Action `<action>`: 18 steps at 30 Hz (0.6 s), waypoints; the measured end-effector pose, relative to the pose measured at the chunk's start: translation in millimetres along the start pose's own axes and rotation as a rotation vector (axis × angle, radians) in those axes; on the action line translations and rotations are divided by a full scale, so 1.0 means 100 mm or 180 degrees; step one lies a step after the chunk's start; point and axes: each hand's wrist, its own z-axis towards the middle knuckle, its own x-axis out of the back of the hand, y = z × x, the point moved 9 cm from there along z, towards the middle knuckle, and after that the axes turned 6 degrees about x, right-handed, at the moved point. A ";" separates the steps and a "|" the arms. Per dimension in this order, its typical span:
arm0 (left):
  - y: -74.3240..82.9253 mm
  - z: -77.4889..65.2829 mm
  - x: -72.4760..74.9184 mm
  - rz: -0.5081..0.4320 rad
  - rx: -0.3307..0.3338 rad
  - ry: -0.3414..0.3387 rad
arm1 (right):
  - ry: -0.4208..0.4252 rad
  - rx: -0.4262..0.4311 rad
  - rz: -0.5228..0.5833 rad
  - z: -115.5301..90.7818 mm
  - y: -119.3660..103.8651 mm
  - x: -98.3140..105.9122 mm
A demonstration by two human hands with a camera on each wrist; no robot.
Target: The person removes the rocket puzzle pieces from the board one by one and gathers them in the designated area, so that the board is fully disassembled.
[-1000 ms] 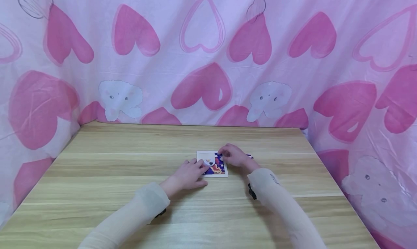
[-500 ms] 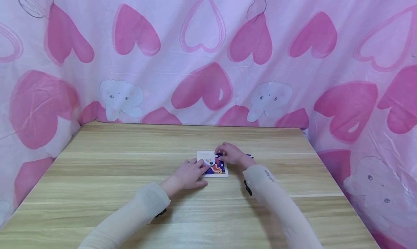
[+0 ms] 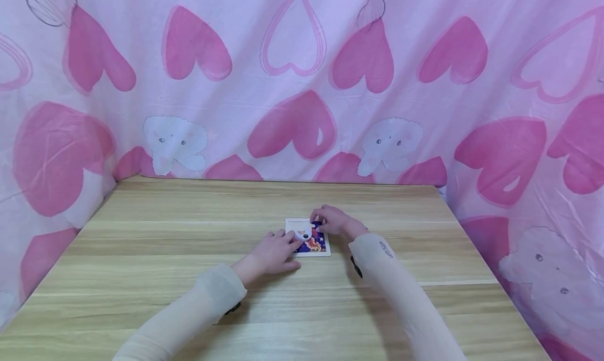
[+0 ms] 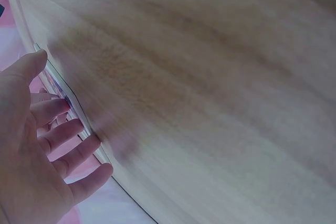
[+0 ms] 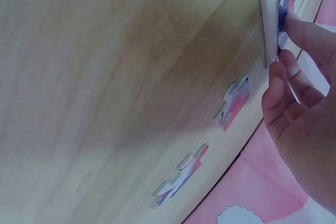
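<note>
A small jigsaw puzzle (image 3: 313, 245) in a white frame (image 3: 294, 221) lies on the wooden table, its picture dark blue with stars and an orange-red figure. Part of the white backing shows at its upper left. My left hand (image 3: 272, 253) rests over the left side, fingers spread and fingertips on the puzzle. At the upper right corner is my right hand (image 3: 334, 222), thumb and fingertips pinching a puzzle piece (image 5: 282, 40) low over the frame. Those fingers hide most of the piece.
Two loose puzzle pieces lie on the table beyond the right hand: one piece (image 5: 233, 102) near the frame, another piece (image 5: 181, 177) farther off. A pink heart-print curtain (image 3: 292, 125) hangs behind the wooden table (image 3: 198, 209) and along both sides.
My right hand has shifted slightly left, farther over the puzzle's upper right corner, its forearm moving with it. The left hand stays in place.
</note>
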 end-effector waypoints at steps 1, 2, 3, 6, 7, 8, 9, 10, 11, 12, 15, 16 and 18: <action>0.00 0.00 0.00 0.0000 0.0000 -0.0001 | -0.0013 -0.0003 -0.0019 0.00 0.00 0.00; 0.00 0.00 0.00 0.0000 -0.0002 0.0000 | -0.0027 -0.0010 -0.0035 0.01 0.00 0.00; 0.00 0.00 0.00 0.0000 -0.0002 -0.0001 | -0.0036 -0.0013 -0.0045 0.01 0.00 -0.01; -0.01 0.01 -0.01 -0.0009 0.0000 -0.0002 | -0.0057 -0.0024 -0.0057 0.01 -0.02 -0.01; -0.01 0.01 -0.01 -0.0012 0.0002 -0.0006 | -0.0066 -0.0027 -0.0076 0.02 -0.02 0.00; -0.01 0.01 -0.01 -0.0015 0.0003 -0.0012 | -0.0077 -0.0046 -0.0072 0.01 -0.02 0.00; -0.01 0.01 -0.01 -0.0019 0.0005 -0.0017 | -0.0083 -0.0057 -0.0063 0.01 -0.02 0.00; -0.01 0.01 -0.01 -0.0018 0.0003 -0.0025 | -0.0090 -0.0067 -0.0046 0.01 -0.03 0.00; -0.01 0.01 -0.02 -0.0016 0.0004 -0.0033 | -0.0096 -0.0076 -0.0030 0.01 -0.03 0.00; -0.01 0.01 -0.02 -0.0010 0.0005 -0.0035 | -0.0102 -0.0083 -0.0013 0.01 -0.03 0.00; -0.01 0.01 -0.02 0.0001 0.0004 -0.0031 | -0.0099 -0.0061 0.0014 0.01 -0.04 0.00; -0.01 0.01 -0.02 0.0002 0.0004 -0.0031 | -0.0100 -0.0052 0.0008 0.01 -0.05 0.00; -0.01 0.01 -0.02 0.0007 0.0003 -0.0015 | -0.0076 -0.0022 -0.0012 0.01 -0.06 0.01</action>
